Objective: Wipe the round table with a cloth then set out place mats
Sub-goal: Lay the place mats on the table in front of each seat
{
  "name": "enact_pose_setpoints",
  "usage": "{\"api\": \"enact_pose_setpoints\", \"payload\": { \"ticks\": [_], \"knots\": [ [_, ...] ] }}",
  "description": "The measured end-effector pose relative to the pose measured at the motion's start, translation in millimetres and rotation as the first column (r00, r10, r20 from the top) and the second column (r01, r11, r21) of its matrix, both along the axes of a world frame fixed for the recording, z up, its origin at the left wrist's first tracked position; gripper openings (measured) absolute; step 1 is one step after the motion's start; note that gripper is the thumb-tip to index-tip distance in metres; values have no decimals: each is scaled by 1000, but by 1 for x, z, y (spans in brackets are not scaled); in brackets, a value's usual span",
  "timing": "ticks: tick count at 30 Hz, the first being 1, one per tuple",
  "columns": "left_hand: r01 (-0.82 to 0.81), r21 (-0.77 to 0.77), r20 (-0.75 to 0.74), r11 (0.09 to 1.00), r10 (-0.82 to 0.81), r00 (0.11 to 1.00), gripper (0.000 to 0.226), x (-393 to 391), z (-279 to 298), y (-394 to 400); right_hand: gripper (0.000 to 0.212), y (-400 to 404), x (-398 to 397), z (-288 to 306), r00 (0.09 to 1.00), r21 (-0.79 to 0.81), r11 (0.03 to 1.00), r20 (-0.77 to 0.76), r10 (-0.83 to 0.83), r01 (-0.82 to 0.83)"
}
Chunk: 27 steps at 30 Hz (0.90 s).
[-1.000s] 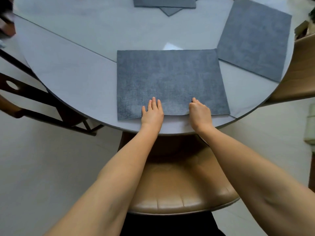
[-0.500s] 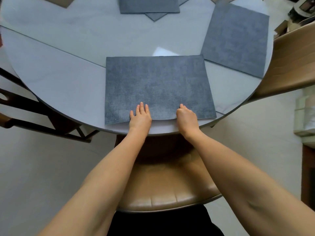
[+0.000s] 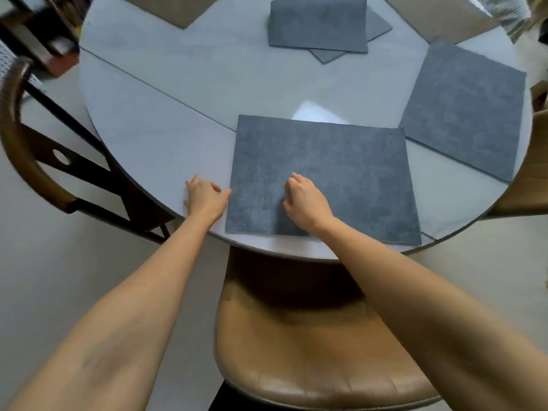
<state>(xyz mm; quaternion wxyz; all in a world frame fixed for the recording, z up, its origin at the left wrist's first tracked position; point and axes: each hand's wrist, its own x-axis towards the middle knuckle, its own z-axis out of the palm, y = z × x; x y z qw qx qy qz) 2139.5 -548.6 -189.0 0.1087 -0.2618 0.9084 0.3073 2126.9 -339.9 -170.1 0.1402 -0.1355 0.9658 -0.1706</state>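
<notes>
A grey place mat lies flat at the near edge of the round pale table. My right hand rests on the mat's near left part with its fingers curled under. My left hand sits on the bare table just left of the mat, fingers curled, its thumb touching the mat's left edge. A second grey mat lies at the table's right edge. Two more grey mats are stacked at the far side.
A tan leather chair seat stands under the table's near edge between my arms. A dark wooden chair stands at the left and another chair at the right. Beige mats lie at the far rim.
My left hand has slid left off the mat onto the bare table and its fingers have curled. My right hand has moved up onto the mat. The view has shifted left.
</notes>
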Motion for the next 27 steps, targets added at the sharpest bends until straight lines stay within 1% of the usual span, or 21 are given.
{"api": "enact_pose_setpoints", "payload": {
  "ticks": [1, 2, 3, 5, 7, 10, 11, 13, 16, 17, 18, 19, 20, 22, 23, 24, 25, 27],
  "knots": [
    [-24, 42, -12, 999, 25, 1000, 41, 0, -1, -8, 23, -20, -9, -3, 999, -2, 999, 11, 53, -53],
    [-8, 76, -16, 997, 9, 1000, 49, 1, 0, -3, 28, -28, -13, -5, 995, 3, 995, 21, 102, -102],
    [2, 90, -9, 996, -1, 1000, 60, 3, -1, -7, 34, -43, -19, -7, 985, 21, 985, 28, 169, -170],
    [35, 91, 12, 995, -36, 999, 74, 5, -3, -6, 45, -60, -26, -13, 970, 68, 967, 34, 242, -244],
    [37, 80, 23, 996, -39, 999, 86, 8, -8, -12, 50, -73, -27, -18, 967, 87, 963, 44, 250, -253],
    [37, 73, 40, 997, -40, 998, 90, 12, -13, -19, 55, -81, -21, -22, 967, 65, 969, 103, 233, -240],
    [45, 70, 61, 997, -49, 997, 89, 13, -14, -19, 55, -81, -19, -23, 966, 52, 970, 118, 229, -236],
    [88, 50, 98, 995, -93, 991, 68, 15, -16, -21, 50, -82, -18, -23, 972, 44, 976, 105, 210, -215],
    [138, 65, 135, 988, -145, 980, 54, 19, -20, -22, 32, -91, -25, -22, 991, 64, 990, -35, 131, -128],
    [134, 82, 121, 988, -143, 982, 40, 20, -18, -22, 32, -96, -29, -21, 991, 79, 991, -73, 110, -105],
    [120, 96, 108, 988, -130, 986, 31, 20, -17, -22, 37, -102, -33, -21, 991, 94, 991, -85, 99, -91],
    [97, 117, 100, 988, -109, 989, 30, 19, -18, -23, 44, -108, -36, -22, 993, 111, 990, -72, 93, -85],
    [69, 142, 103, 987, -84, 991, 39, 19, -19, -23, 52, -115, -39, -23, 995, 129, 988, -43, 90, -84],
    [14, 177, 117, 984, -35, 992, 77, 19, -26, -22, 63, -128, -42, -24, 997, 169, 982, 20, 81, -83],
    [3, 190, 122, 982, -27, 992, 84, 18, -27, -22, 64, -135, -43, -25, 996, 184, 980, 45, 71, -78],
    [13, 201, 122, 980, -38, 992, 81, 18, -25, -21, 62, -140, -43, -24, 996, 196, 978, 61, 58, -69],
    [34, 206, 123, 978, -60, 991, 68, 17, -22, -21, 57, -144, -44, -24, 996, 201, 978, 75, 44, -59],
    [91, 202, 122, 975, -117, 986, 31, 18, -15, -22, 44, -151, -44, -25, 996, 222, 974, 86, 23, -41]
  ]
}}
